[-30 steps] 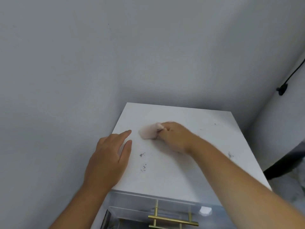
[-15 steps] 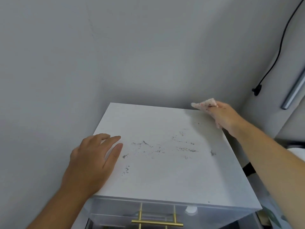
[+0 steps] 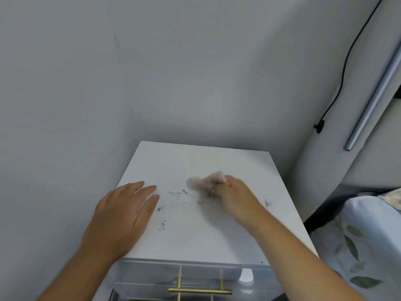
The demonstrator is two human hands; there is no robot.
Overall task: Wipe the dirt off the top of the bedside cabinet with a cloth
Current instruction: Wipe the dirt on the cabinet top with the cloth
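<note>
On top of the white bedside cabinet (image 3: 217,240), tucked into a grey corner of the room, the wiping step is well under way. The right hand (image 3: 234,198) is bunching a small pale pink cloth (image 3: 207,181) in its fingers, which are curled tight around the wad, and is pressing it down on the middle of the top. The cloth is blurred, so I judge it is sweeping across the surface. The left hand (image 3: 121,216) is lying flat near the left edge, fingers nearly together and holding nothing; it seems to be steadying the cabinet.

The job is only partly done. Dark specks of dirt (image 3: 176,195) are lying just left of the cloth, more crumbs (image 3: 161,227) are sitting nearer the front beside the left thumb, and a small smudge (image 3: 268,203) is showing to the right of the wrist. The far half is looking clean.

The next stroke, I think, calls for carrying the cloth leftward and toward the near edge to gather those specks, then back to the right for the smudge, with firm pressure so the grit does not smear.

The top is smooth, flat and matte, square-cornered. The cloth looks soft and fuzzy, already greyed underneath. Below, a clear plastic drawer front (image 3: 195,276) is carrying a slim brass handle (image 3: 199,291).
</note>
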